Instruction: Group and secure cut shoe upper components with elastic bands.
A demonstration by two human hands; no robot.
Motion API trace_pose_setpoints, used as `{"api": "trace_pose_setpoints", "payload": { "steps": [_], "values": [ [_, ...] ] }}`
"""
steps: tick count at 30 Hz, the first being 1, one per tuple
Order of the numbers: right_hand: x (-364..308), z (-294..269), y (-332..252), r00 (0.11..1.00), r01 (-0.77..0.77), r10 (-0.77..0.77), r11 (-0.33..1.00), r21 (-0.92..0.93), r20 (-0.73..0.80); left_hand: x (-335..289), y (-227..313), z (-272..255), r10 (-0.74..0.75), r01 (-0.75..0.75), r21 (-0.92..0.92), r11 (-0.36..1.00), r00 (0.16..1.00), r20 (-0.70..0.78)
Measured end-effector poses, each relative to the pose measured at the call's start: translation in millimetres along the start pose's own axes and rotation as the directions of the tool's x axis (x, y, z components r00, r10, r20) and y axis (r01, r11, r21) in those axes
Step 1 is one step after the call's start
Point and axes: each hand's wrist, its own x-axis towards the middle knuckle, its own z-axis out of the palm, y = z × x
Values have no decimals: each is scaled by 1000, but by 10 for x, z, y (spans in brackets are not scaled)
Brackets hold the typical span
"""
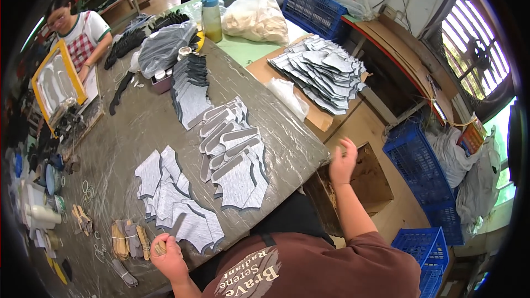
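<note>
Near the front edge of the table, my left hand (170,258) is closed on a small bundle of strips (160,248) with a tan end. A single grey strip (178,224) sticks out above the fingers, over the light grey cut fabric pieces (190,226). To their right lies a second group of grey pieces (243,179), with darker grey strips (240,135) lying on several of them. Off the table's right corner my right hand (343,161) is raised, its fingers loosely apart and nothing visible in them.
Tied strip bundles (132,240) lie left of my left hand. Dark-edged pieces (190,94) are fanned farther back; a large stack (320,72) rests on cardboard at right. Blue crates (425,171) stand beyond my right arm. A co-worker (77,38) handles a yellow-framed screen (58,85).
</note>
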Motion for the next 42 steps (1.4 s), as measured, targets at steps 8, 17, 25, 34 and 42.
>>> {"api": "trace_pose_setpoints", "payload": {
  "steps": [8,17,25,34,42],
  "values": [
    [-832,516,-2068,187,500,-792,586,637,582,14,-20,-45,-22,2,-189,982,995,-102],
    [-1178,374,-2207,-203,432,-777,475,767,596,-66,84,-392,-156,104,-211,972,957,-243],
    [-1202,481,-2088,170,334,-888,459,823,426,97,40,-304,-272,271,-55,961,962,-29],
    [-1263,481,-2343,-100,474,-839,433,767,535,109,55,-441,-297,296,-33,955,953,-55],
    [-1275,471,-2318,16,445,-870,447,776,492,91,78,-353,-354,345,166,924,935,30]
  ]
}}
